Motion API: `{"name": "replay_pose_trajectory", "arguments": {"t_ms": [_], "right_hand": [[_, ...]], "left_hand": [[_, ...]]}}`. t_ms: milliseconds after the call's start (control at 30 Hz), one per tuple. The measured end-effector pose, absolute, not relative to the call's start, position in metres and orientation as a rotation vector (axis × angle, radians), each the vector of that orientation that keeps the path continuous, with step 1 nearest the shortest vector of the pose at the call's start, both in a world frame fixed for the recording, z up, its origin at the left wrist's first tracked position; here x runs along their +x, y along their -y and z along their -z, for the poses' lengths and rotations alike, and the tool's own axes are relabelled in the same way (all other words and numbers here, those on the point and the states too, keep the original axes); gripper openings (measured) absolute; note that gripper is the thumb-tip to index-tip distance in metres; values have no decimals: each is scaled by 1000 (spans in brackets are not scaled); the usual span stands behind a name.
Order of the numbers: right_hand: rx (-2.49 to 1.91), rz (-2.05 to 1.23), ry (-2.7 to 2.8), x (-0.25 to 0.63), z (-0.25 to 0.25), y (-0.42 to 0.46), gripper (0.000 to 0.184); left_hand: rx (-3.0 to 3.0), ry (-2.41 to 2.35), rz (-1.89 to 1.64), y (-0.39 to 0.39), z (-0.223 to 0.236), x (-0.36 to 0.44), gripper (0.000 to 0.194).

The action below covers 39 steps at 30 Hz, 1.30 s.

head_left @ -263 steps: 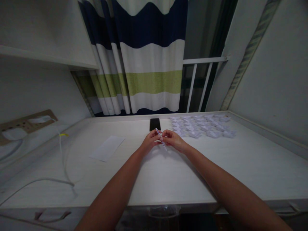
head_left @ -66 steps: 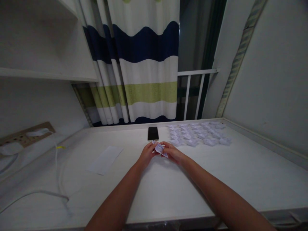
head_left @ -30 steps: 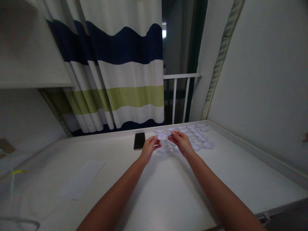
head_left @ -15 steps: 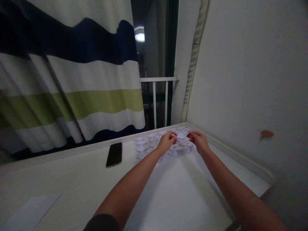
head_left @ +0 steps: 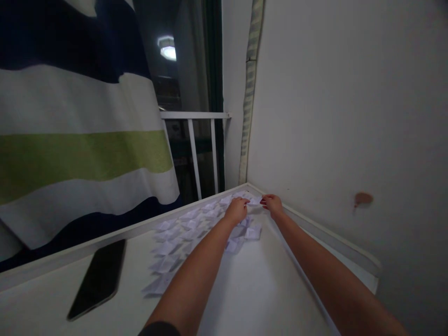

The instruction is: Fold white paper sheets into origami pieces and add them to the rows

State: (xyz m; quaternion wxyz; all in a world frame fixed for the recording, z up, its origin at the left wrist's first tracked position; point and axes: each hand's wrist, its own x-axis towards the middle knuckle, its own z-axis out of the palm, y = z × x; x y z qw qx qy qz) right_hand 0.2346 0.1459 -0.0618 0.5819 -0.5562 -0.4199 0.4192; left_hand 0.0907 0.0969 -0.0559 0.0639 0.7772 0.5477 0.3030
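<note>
A small white folded paper boat [head_left: 255, 200] is between my hands at the far right corner of the desk. My left hand [head_left: 238, 209] pinches its left end, with the fingers partly hidden behind the hand. At its right end, my right hand [head_left: 272, 204] has thumb and fingertips closed on the paper. Several similar folded paper boats [head_left: 167, 247] stand in rows on the white desk, to the left of and below my hands. My left forearm covers some of them.
A black phone [head_left: 100, 277] lies on the desk [head_left: 259, 289] at the left. A raised edge [head_left: 336, 240] runs along the right side by the wall. Behind are a striped curtain [head_left: 87, 154] and a white railing [head_left: 192, 115].
Both hands, with the paper boat, have gone from the middle of the desk to the far right corner. My view has turned right; the flat paper sheet has left the picture.
</note>
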Motion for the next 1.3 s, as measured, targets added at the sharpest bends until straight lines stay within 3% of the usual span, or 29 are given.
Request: {"name": "replay_pose_trajectory", "arguments": {"t_ms": [433, 1033, 1300], "right_hand": [[-1483, -866, 1094, 231, 97, -196, 14], [-1465, -869, 1154, 233, 112, -204, 18], [-1518, -683, 1210, 240, 99, -182, 19]], "left_hand": [[2427, -1821, -660, -115, 70, 87, 39], [2400, -1762, -712, -111, 70, 87, 40], [2371, -1797, -788, -90, 58, 80, 36]]}}
